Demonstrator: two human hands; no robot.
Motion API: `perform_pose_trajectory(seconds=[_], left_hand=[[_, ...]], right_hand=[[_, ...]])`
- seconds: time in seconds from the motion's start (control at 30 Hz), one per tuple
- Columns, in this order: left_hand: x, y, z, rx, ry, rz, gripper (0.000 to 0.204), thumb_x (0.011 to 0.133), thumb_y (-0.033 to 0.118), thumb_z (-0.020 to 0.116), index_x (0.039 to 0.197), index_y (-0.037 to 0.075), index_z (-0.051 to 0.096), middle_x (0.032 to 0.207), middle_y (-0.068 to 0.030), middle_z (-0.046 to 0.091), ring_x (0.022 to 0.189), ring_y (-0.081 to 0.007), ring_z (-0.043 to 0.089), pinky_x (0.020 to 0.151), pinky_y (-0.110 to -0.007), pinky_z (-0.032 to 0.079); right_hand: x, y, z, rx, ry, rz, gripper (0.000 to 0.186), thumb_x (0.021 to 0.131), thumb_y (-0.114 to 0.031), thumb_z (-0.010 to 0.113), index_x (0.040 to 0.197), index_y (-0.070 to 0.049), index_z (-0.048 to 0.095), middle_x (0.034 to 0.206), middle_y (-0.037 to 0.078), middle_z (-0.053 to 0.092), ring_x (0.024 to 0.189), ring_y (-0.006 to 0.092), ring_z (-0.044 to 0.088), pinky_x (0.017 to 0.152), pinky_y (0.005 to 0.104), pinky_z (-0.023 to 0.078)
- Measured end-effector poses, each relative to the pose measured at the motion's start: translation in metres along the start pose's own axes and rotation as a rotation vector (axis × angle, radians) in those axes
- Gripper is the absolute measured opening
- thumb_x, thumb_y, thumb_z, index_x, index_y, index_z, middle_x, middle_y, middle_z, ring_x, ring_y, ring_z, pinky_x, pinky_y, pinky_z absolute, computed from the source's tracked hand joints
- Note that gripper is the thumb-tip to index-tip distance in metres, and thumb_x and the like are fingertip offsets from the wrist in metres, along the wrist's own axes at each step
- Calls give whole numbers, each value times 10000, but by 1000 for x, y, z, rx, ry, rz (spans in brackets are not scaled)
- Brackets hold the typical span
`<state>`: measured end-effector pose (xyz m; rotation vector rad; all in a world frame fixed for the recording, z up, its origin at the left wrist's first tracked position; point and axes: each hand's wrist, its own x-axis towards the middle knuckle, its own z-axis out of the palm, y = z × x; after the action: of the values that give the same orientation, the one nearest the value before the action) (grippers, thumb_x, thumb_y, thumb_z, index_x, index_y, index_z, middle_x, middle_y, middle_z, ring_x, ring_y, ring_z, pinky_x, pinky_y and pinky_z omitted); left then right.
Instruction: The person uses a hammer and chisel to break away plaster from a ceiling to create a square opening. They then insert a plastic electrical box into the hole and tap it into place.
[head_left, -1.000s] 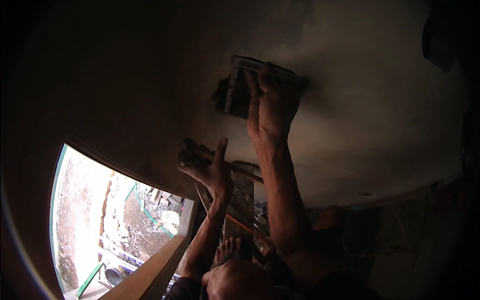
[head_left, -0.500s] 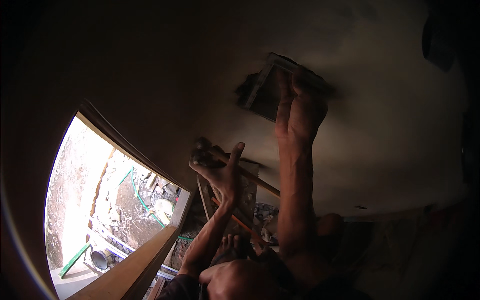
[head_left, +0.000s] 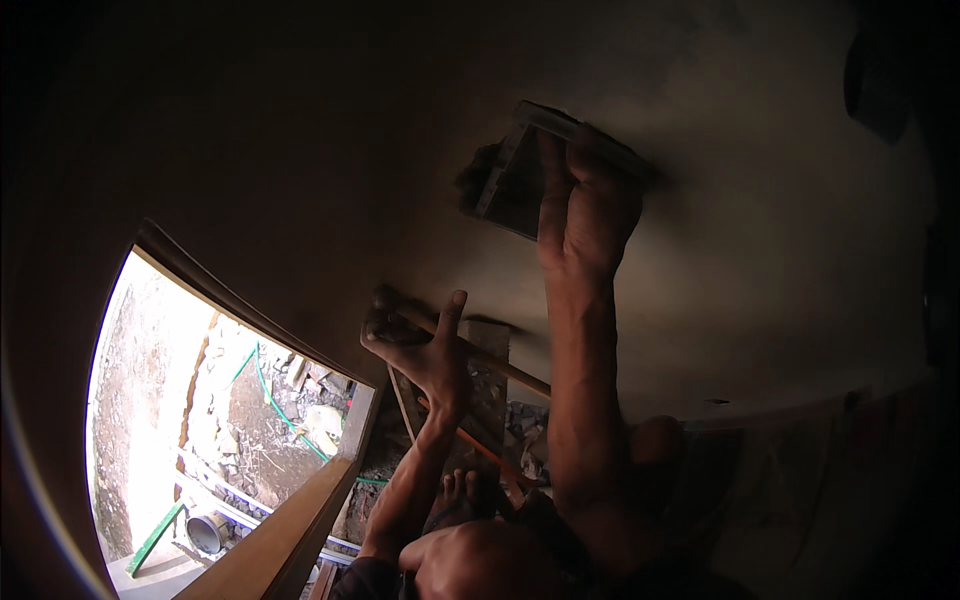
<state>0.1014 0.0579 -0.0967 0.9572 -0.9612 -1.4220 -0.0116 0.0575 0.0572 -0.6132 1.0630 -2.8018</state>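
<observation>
My right hand [head_left: 592,210] is raised against the wall, gripping a dark rectangular box [head_left: 512,195] with a paler rim. The fingers reach inside under its upper edge, and their tips are lost in shadow. Along the box's left side is a ragged dark patch [head_left: 476,182]; I cannot tell whether it is a hole or wet mortar. Lower and to the left, my left hand [head_left: 425,360] has its thumb up and its fingers curled around a wooden-handled tool [head_left: 510,373]. The tool has a dark, rounded head and looks like a hammer. Its grip is partly shadowed.
The dim, pale wall [head_left: 740,270] spreads to the right. A bright opening at left has a wooden frame [head_left: 270,530]; beyond it are rubble [head_left: 315,385], a green hose [head_left: 275,400] and a grey pipe [head_left: 207,532]. A board [head_left: 488,350] stands below the left hand, near my foot [head_left: 460,488].
Both hands have shifted slightly left in view, the right with the box, the left with the tool. The view itself has also moved a little. Both holds look the same.
</observation>
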Motion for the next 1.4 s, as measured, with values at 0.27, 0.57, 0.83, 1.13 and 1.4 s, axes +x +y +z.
perform_pose_trajectory(seconds=[0.27, 0.57, 0.83, 1.13, 1.4], left_hand=[[2, 11, -4, -41, -35, -27, 675, 745, -8, 798, 1208, 15, 308, 1117, -118, 469, 1021, -179, 523, 815, -280, 488], [3, 35, 6, -97, -34, -160, 767, 725, -12, 818, 1263, 23, 272, 1171, -131, 447, 1080, -212, 506, 903, -338, 483], [-1, 30, -3, -73, -40, -166, 756, 726, -6, 820, 1261, 34, 287, 1168, -120, 448, 1040, -195, 525, 823, -306, 515], [-9, 30, 0, -66, -54, -144, 761, 729, 24, 832, 1269, 22, 296, 1159, -108, 422, 1041, -181, 489, 845, -311, 490], [-4, 28, 0, -31, -67, -129, 780, 726, 35, 836, 1278, 14, 286, 1202, -123, 420, 1081, -195, 490, 869, -310, 495]], right_hand=[[-1, 0, 8, -34, 31, -21, 86, 922, 52, 564, 1003, 26, 562, 1009, 83, 579, 989, 186, 615, 1051, 429, 500], [13, 0, 23, -89, 10, -35, 50, 929, 28, 569, 968, 2, 551, 955, 39, 568, 909, 130, 589, 1022, 436, 516], [12, -4, 22, -39, 30, 26, 96, 882, 70, 558, 885, -10, 505, 862, 24, 529, 832, 108, 551, 1018, 448, 510], [8, -3, 22, 22, 7, 7, 122, 896, 77, 545, 991, 0, 551, 939, 43, 560, 906, 135, 595, 1010, 465, 519], [18, 7, 17, -9, -53, 10, 109, 895, 80, 539, 961, -6, 555, 950, 36, 572, 915, 130, 599, 985, 453, 533]])
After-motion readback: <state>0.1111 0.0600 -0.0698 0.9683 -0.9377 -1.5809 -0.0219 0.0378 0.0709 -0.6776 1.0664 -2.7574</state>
